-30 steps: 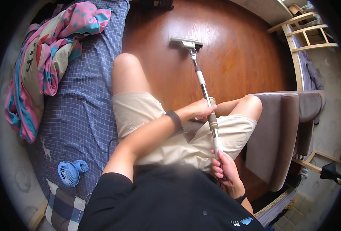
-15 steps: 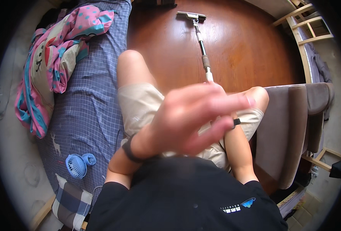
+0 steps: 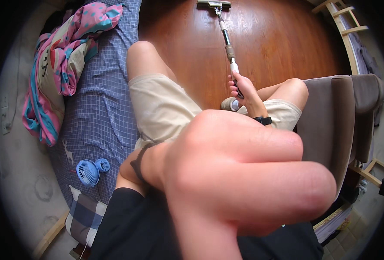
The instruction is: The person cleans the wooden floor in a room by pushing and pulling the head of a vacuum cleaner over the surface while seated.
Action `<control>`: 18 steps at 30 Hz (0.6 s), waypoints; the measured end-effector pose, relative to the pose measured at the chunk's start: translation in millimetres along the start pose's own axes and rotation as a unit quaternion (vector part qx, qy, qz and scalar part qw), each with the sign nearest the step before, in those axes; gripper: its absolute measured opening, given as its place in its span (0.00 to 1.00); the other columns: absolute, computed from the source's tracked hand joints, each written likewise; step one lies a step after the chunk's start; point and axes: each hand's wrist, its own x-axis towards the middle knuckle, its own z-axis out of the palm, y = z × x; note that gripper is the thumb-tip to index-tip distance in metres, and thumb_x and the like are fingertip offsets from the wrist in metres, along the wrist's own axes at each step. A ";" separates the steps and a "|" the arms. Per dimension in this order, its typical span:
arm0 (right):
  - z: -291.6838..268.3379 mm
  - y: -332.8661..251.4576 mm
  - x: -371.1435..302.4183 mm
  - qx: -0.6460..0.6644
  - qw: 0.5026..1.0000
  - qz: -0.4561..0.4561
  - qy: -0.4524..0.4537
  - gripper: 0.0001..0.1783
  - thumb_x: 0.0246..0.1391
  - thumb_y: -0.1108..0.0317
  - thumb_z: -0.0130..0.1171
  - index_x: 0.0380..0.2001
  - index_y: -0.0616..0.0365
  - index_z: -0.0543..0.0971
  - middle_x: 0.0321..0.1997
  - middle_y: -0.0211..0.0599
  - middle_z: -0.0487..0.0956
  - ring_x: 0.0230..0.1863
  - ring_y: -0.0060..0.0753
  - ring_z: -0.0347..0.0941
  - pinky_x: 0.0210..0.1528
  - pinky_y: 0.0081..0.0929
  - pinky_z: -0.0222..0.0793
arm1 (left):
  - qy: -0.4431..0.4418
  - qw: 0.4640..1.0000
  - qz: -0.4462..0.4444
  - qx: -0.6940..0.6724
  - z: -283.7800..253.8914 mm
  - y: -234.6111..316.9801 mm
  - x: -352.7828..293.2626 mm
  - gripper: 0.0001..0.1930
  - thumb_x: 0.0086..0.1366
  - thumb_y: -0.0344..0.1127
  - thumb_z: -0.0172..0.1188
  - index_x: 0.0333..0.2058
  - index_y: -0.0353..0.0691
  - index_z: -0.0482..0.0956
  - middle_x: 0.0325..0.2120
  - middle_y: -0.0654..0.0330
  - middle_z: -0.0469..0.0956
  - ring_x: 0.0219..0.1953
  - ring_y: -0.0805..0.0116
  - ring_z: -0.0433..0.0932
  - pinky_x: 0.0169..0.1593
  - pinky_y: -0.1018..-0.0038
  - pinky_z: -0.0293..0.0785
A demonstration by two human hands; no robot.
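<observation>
My left hand [image 3: 239,173] is raised very close to the camera and fills the middle of the head view. Its fingers are bent inward, and one digit points down out of the lower edge. The fingertips are hidden, so whether anything is in them does not show. Past it, my right hand [image 3: 244,89] is wrapped round the dark grip of a long-handled mop [image 3: 227,45]. The mop's flat, wide head [image 3: 214,4] rests on the floor, far from me, and its pole slopes toward my right knee.
A bed with a blue checked sheet [image 3: 109,91] runs along my left. It bears a pink and blue quilt [image 3: 66,60], a small blue fan [image 3: 89,172] and a checked pillow [image 3: 81,219]. Brown wooden floor [image 3: 283,39] lies ahead; a grey-brown upholstered seat [image 3: 324,117] stands at right.
My left hand has come up nearer to the camera, and its fingers are now more bent. The right hand on the mop's grip, covered before, now shows. The view has shifted slightly.
</observation>
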 end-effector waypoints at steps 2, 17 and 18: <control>1.5 1.2 -0.2 0.000 1.000 -0.001 -0.003 0.15 0.65 0.54 0.50 0.35 0.55 0.70 0.23 0.24 0.66 0.17 0.17 0.59 0.16 0.16 0.56 | -0.001 1.000 -0.015 -0.011 2.6 3.9 1.6 0.08 0.43 0.19 0.58 0.22 0.39 0.74 0.21 0.60 0.73 0.14 0.75 0.64 0.13 0.81 0.57; 5.0 4.1 1.2 -0.030 0.999 -0.008 0.010 0.15 0.67 0.53 0.47 0.35 0.53 0.68 0.23 0.23 0.65 0.17 0.14 0.58 0.15 0.13 0.55 | -0.085 0.992 -0.084 0.045 -3.4 40.7 -4.5 0.04 0.52 0.20 0.53 0.23 0.34 0.76 0.21 0.56 0.75 0.15 0.72 0.66 0.12 0.80 0.58; 4.7 4.6 1.1 -0.020 1.000 -0.004 0.006 0.15 0.67 0.53 0.47 0.36 0.54 0.67 0.23 0.23 0.65 0.17 0.14 0.58 0.15 0.13 0.55 | -0.089 0.991 -0.086 0.051 -6.9 42.6 -6.2 0.05 0.53 0.20 0.53 0.23 0.34 0.76 0.21 0.55 0.75 0.15 0.72 0.67 0.12 0.80 0.58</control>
